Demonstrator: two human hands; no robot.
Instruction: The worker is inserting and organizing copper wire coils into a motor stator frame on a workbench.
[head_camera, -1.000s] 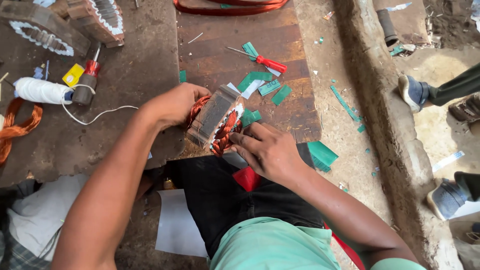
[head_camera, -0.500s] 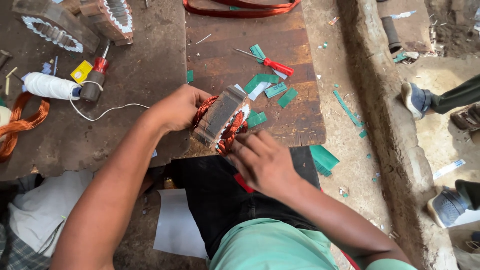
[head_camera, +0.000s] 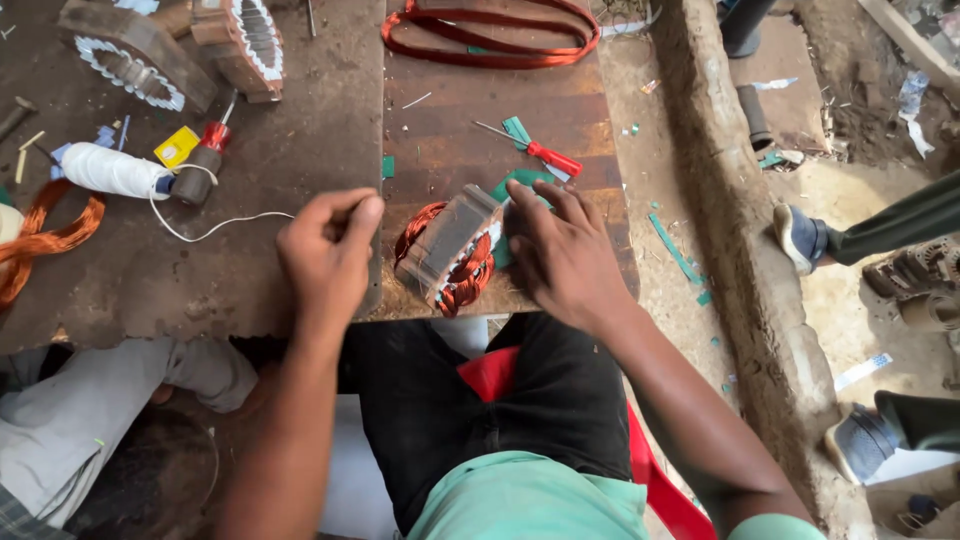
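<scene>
Motor stator (head_camera: 450, 248) sits tilted at bench (head_camera: 300, 160) front edge. I press right hand (head_camera: 560, 255) flat against it, gripping nothing; left hand (head_camera: 328, 255) pinched shut, contents unclear. Best: steady core, avoid copper windings.

A dark, stained work surface (head_camera: 150, 270) is seen on the left, with a worn, ragged front edge, and a brown slatted wooden board (head_camera: 470, 90) is laid beside it. To the right a rough concrete curb (head_camera: 740, 240) is run from top to bottom, littered with green scraps. Beyond it, sandy, dirty ground (head_camera: 850, 300) is lit by flat daylight. A red seat (head_camera: 660, 480) is partly shown below
</scene>
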